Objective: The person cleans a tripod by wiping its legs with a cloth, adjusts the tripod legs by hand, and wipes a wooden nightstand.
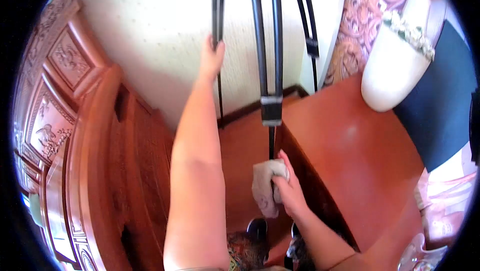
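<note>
A black metal stand (270, 46) of several thin rods rises in front of a pale wall. My left hand (211, 57) reaches up and grips one of its left rods. Lower down, my right hand (287, 191) holds a beige cloth (263, 186) wrapped around the stand's central pole, just below a grey clamp (271, 111).
A carved reddish wooden cabinet (90, 136) stands close on the left. A wooden table top (350, 141) lies to the right, with a white cushion (395, 66) and dark blue fabric (440, 96) beyond it. A narrow strip of floor (242, 146) runs between them.
</note>
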A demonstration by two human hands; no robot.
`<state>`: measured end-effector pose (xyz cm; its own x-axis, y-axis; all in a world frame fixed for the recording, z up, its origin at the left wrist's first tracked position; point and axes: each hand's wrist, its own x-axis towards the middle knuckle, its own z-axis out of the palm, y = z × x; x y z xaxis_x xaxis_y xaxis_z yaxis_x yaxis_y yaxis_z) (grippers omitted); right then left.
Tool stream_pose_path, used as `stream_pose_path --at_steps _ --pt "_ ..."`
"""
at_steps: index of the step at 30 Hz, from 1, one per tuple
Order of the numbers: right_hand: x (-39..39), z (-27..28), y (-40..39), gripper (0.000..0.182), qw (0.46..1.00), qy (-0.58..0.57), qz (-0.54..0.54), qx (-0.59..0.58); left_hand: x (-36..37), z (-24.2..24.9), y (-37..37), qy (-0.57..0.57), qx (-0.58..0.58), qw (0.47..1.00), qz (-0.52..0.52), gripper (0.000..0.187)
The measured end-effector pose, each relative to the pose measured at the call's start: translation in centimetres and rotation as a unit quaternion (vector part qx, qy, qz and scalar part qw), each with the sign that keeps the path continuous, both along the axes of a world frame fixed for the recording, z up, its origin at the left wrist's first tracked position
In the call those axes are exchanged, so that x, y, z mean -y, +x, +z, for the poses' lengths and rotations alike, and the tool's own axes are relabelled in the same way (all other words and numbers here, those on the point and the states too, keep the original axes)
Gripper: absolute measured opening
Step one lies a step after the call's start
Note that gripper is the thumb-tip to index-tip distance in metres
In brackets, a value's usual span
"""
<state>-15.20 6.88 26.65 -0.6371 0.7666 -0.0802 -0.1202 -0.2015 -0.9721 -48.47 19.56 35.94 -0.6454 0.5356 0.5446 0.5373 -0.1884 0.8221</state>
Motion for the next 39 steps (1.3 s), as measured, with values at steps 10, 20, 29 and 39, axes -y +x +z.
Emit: stream_pose_path --at_steps 10,20,29,39 --pt "-1.4 -1.0 -0.8 0.066 0.999 0.032 0.022 0.024 -0.6 0.7 -1.0 -0.069 -0.050 0.994 0.075 0.026" --pt "-2.0 -1.0 -1.5 0.066 0.999 0.042 0.007 -0.004 3.6 0.8 -0.8 -0.137 -0.080 0.971 0.178 0.024" --pt "-1.7 -1.7 -1.4 0.064 0.998 0.043 0.033 -0.042 8.0 1.9 2.2 -0.164 -0.112 0.957 0.212 0.027" --pt "-0.9 -2.6 -1.4 0.052 0.996 0.090 0.000 -0.017 12.4 2.2 5.2 -0.168 -0.125 0.941 0.267 0.033"
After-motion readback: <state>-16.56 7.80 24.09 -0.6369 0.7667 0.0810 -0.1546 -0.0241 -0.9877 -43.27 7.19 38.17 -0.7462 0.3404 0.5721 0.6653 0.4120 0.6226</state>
